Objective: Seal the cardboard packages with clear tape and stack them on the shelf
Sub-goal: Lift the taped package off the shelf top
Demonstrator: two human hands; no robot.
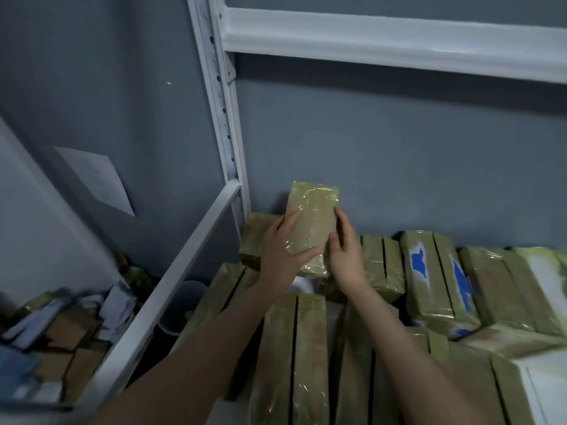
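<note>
A taped cardboard package [311, 219], brown under shiny clear tape, is held tilted above the packages on the shelf. My left hand [280, 250] grips its left side, thumb across the front near the bottom. My right hand [345, 254] grips its right edge, fingers curled along it. Several sealed packages [294, 348] lie in rows below and in front of my hands. More packages [429, 271], some with blue and white print, stand to the right.
A white metal shelf frame [228, 124] rises at the left with a crossbar above. Past a lower rail [171, 289], loose cardboard and papers [70, 326] lie on the left. A grey wall with a paper sheet [98, 179] is behind.
</note>
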